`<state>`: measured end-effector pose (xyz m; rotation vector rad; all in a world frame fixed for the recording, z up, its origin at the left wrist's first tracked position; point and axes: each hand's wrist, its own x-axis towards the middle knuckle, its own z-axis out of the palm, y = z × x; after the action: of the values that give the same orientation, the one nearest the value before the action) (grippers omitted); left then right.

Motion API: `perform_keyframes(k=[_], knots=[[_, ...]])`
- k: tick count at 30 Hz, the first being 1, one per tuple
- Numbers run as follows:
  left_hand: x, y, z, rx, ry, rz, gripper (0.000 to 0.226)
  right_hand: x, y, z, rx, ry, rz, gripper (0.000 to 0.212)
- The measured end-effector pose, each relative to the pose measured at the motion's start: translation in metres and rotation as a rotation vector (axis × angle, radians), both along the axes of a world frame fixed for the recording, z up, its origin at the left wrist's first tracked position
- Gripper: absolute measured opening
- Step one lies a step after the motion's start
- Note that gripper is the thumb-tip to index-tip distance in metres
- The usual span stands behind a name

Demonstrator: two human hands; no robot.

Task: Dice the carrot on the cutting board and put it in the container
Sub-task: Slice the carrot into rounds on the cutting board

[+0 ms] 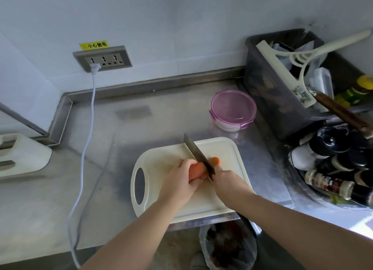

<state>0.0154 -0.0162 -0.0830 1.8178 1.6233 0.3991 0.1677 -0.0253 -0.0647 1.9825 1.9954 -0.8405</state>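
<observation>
The left hand [181,179] grips the carrot [196,170] on the cutting board [161,160], the right hand [228,181] has its grip closed on the knife [198,156] mid-cut; a rolling carrot may bring the blade onto the holding hand

- Stainless steel countertop [101,189] bearing a cream cutting board [165,160].
- Behind the board, rightward: pink-lidded round container [233,108], grey bin [268,92].
- Left of the board: white cord [84,148], white appliance [22,156].
</observation>
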Motion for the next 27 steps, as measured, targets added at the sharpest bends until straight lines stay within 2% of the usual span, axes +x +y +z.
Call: perform_keyframes(k=[1, 4, 5, 10, 16, 21, 27], knots=[[-0.001, 0.0, 0.001, 0.003, 0.005, -0.006, 0.046, 0.003, 0.0, 0.005, 0.011, 0.035, -0.009, 0.043], [-0.008, 0.002, 0.002, 0.03, 0.084, -0.027, 0.053, 0.019, -0.003, 0.023, 0.098, 0.157, -0.089, 0.015], [-0.011, 0.004, 0.003, 0.042, 0.106, -0.034, 0.052, 0.024, -0.003, 0.027, 0.129, 0.189, -0.125, 0.013], [-0.013, 0.014, 0.007, 0.024, 0.237, -0.128, 0.058, 0.051, 0.001, 0.035, 0.183, 0.196, -0.227, 0.019], [-0.007, 0.025, 0.008, 0.005, 0.252, -0.168, 0.068, 0.066, -0.003, 0.036, 0.195, 0.161, -0.247, 0.02], [0.009, 0.037, 0.012, 0.028, 0.25, -0.199, 0.065, 0.075, -0.01, 0.041, 0.186, 0.18, -0.282, 0.024], [0.036, 0.05, 0.006, -0.004, 0.381, -0.279, 0.065, 0.084, -0.016, 0.046, 0.201, 0.212, -0.346, 0.03]])
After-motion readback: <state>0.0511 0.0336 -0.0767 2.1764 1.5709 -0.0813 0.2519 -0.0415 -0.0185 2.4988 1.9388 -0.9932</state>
